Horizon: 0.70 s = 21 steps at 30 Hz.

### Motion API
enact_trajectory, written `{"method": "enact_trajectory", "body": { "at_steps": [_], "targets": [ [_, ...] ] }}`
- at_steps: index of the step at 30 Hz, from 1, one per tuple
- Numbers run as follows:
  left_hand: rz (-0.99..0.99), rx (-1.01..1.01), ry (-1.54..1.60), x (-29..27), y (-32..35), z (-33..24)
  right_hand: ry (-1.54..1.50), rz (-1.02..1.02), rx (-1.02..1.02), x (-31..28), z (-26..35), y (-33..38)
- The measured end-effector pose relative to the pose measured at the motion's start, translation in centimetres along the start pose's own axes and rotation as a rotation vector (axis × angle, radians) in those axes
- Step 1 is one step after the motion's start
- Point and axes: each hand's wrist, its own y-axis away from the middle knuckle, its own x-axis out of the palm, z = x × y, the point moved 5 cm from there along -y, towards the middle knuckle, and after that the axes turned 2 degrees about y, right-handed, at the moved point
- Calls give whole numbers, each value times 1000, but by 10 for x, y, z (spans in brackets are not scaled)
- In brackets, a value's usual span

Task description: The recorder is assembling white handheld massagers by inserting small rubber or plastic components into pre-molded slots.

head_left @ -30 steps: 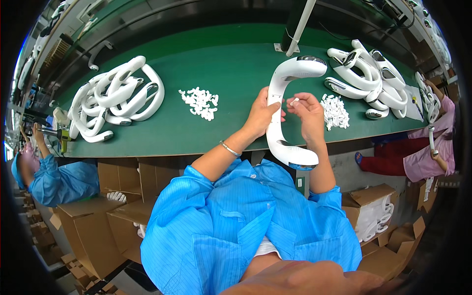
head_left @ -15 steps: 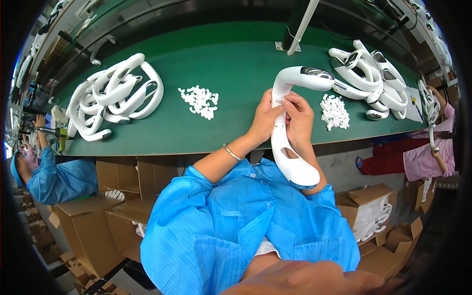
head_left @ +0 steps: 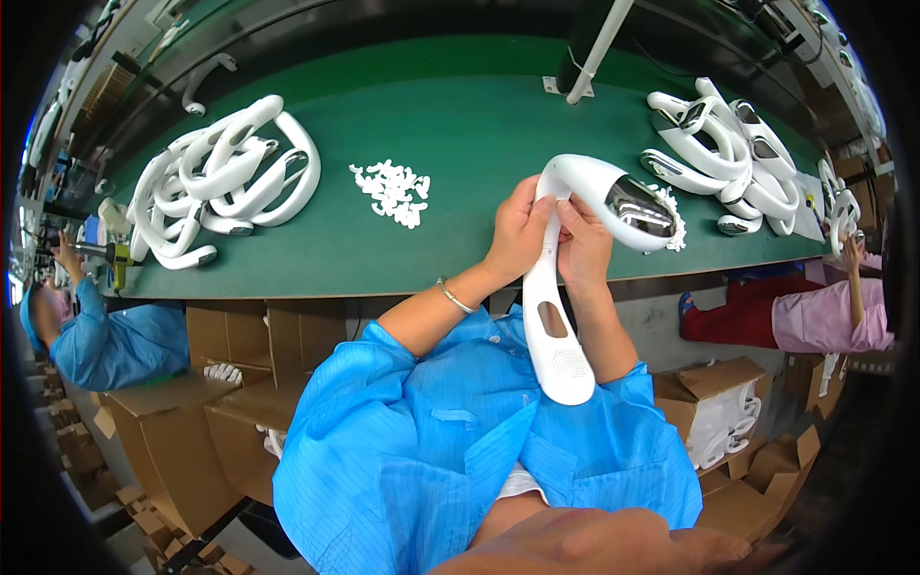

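I hold a white curved plastic housing (head_left: 561, 326) with a dark glossy panel near its upper end, above the near edge of the green table (head_left: 460, 125). My left hand (head_left: 517, 233) grips its upper bend from the left. My right hand (head_left: 585, 244) holds the same bend from the right, fingers pressed on the neck. The housing's long lower end points down toward my blue smock.
A pile of white curved housings (head_left: 225, 177) lies at the table's left, another pile (head_left: 728, 153) at the right. Small white parts (head_left: 393, 190) sit mid-table. A white pole (head_left: 594, 48) stands behind. Cardboard boxes (head_left: 719, 407) stand below. Seated people are at far left (head_left: 105, 335) and right (head_left: 815, 316).
The housing has been turned and brought closer to me, its dark panel now facing up to the right. Both hands have closed together on its upper bend.
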Motion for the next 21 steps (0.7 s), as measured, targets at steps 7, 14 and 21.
{"method": "enact_trajectory", "body": {
  "at_steps": [7, 14, 21],
  "targets": [
    [-60, -193, 131, -24, -11, 10, 71, 16, 189, 28, -10, -16],
    [-113, -660, 393, -93, 46, -22, 209, 419, 216, 95, -53, -44],
    [-293, -582, 428, -164, 51, -58, 1270, 911, -896, 141, -79, -32]
  ]
}}
